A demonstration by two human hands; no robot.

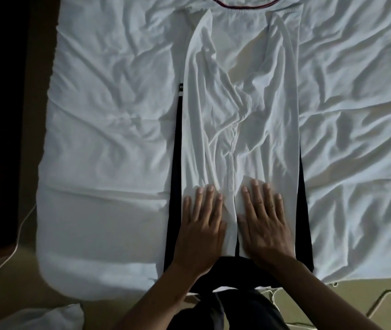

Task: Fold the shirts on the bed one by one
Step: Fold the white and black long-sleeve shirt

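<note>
The white shirt (239, 110) lies stretched out lengthwise in the middle of the bed (108, 115), with its collar (243, 4), edged in dark red, at the far end. Both long sides are folded in toward the middle, so it makes a narrow, creased strip. Dark bands (176, 163) run along its left and right edges, and a small black label (181, 88) sticks out on the left side.

The person stands at the near edge of the bed. The left hand (200, 225) and the right hand (263, 222) lie flat on the near end of the shirt, side by side, just either side of the line where the two folded halves meet. The fingers (210, 194) are straight and slightly spread, pressing down on the cloth and grasping nothing.

The bed sheet around the shirt is heavily wrinkled. A thin pale cable (20, 232) trails across the floor (30, 163) to the left of the bed.
</note>
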